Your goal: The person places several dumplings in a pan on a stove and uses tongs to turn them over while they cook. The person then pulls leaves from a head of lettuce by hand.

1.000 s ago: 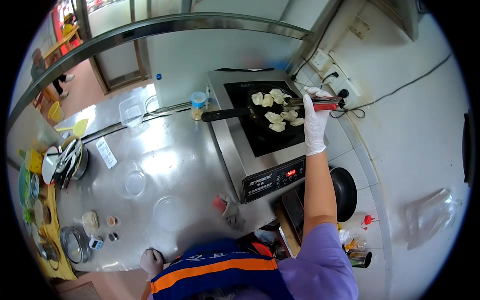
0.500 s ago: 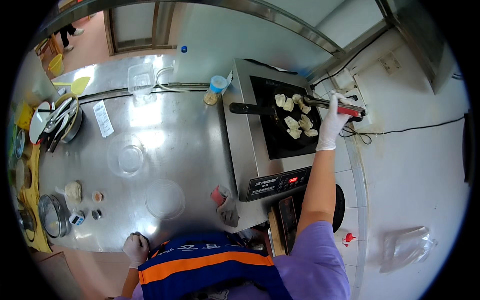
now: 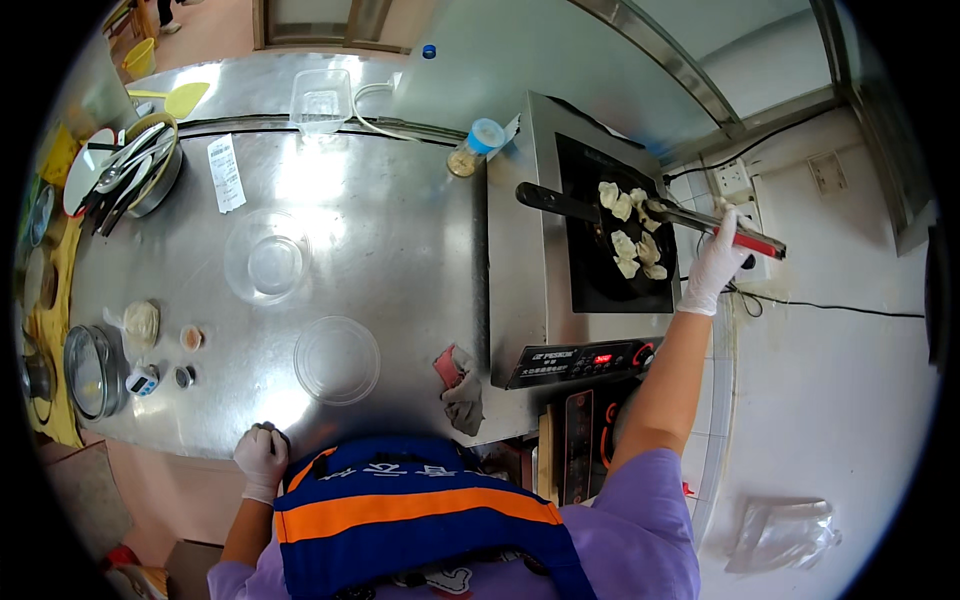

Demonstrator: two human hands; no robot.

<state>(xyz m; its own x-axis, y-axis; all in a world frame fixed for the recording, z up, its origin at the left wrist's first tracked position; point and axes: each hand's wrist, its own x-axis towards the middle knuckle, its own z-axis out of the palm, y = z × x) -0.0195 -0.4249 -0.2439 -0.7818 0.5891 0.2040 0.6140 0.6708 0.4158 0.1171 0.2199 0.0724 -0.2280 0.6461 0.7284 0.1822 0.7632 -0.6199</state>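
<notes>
My right hand (image 3: 714, 266), in a white glove, is closed round metal tongs (image 3: 690, 215) with red grips. The tongs' tips reach into a black frying pan (image 3: 556, 202) and touch a dumpling at its right side. Several pale dumplings (image 3: 624, 247) lie in two loose groups in the pan. The pan stands on an induction cooker (image 3: 522, 290) with a lit red display, its handle pointing left. At the front edge of the steel table, my gloved left hand (image 3: 261, 460) rests with its fingers curled; what they hold, if anything, is hidden.
On the steel table (image 3: 420, 270) are a grey and pink cloth (image 3: 461, 392), clear round lids (image 3: 337, 361), a blue-capped jar (image 3: 475, 148) and a paper slip (image 3: 226, 174). A utensil pot (image 3: 160, 185) stands left. Sockets and cables (image 3: 830, 308) line the right wall.
My view has shifted, so the table and cooker appear further right. The tongs stay at the dumplings on the pan's right side, their red grips now showing more. My left hand stays at the table edge.
</notes>
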